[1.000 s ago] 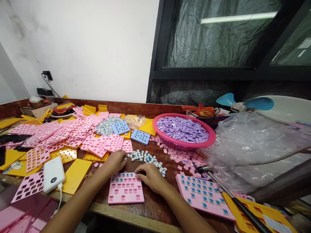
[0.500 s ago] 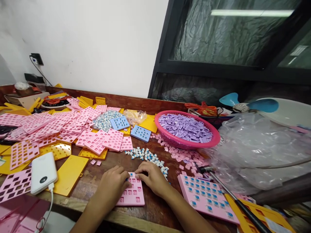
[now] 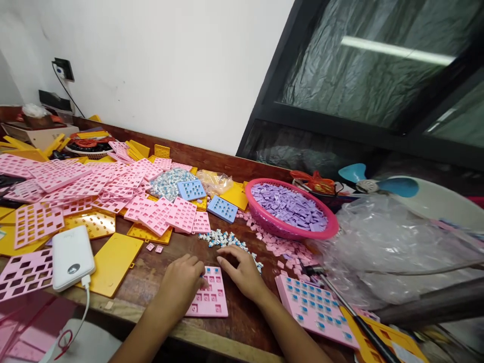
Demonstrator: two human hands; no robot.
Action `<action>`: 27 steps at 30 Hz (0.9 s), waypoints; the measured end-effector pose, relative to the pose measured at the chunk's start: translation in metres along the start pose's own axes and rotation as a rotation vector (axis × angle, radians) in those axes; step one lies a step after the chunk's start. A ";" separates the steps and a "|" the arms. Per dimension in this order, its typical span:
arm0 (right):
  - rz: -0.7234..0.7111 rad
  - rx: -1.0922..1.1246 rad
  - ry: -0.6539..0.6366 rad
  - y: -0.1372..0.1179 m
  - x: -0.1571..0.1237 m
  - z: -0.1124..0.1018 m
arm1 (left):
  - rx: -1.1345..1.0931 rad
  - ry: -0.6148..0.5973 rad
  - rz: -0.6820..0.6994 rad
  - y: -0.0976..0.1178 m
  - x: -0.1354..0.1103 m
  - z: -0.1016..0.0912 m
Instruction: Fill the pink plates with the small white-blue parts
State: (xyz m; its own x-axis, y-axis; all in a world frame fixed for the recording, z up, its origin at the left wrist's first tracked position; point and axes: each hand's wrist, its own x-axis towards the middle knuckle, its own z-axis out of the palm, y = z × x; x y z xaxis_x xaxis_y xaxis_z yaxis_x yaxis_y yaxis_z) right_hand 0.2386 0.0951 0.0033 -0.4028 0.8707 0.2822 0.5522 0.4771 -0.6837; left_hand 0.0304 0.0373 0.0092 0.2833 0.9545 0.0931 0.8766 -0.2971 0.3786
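Note:
A pink plate with square sockets [image 3: 212, 297] lies near the table's front edge, with blue-topped pieces in its far row. My left hand [image 3: 181, 285] covers the plate's left side, its fingers curled over it; what they hold, if anything, is hidden. Just off the plate's far right corner, my right hand [image 3: 244, 275] is held with thumb and forefinger apart, no piece visible between them. It is close to a loose pile of small blue-and-white pieces [image 3: 223, 238], which look like key switches. On the right, a pink plate stack [image 3: 321, 312] has blue-topped pieces in its top plate.
A pink basket [image 3: 249, 201] of purple caps stands behind, with loose pink caps [image 3: 280, 247] beside it. Pink plates [image 3: 86, 186], a yellow panel [image 3: 115, 264] and a white power bank [image 3: 73, 258] fill the left. A black-handled tool [image 3: 374, 333] and plastic bags [image 3: 393, 247] occupy the right.
My right hand has lifted off the plate's far edge and shifted toward the loose pile, uncovering blue-topped pieces in the far row. My left hand stays on the plate. The view has tilted.

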 end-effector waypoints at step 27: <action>-0.109 0.008 -0.332 -0.025 0.005 -0.013 | 0.052 -0.063 -0.075 -0.004 -0.001 -0.008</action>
State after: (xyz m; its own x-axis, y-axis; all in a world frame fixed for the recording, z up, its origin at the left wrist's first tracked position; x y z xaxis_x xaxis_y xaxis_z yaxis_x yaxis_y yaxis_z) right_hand 0.2322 0.0892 0.0307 -0.6751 0.7279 0.1200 0.4881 0.5627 -0.6671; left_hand 0.0229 0.0375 0.0153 0.2385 0.9711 0.0075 0.9149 -0.2272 0.3336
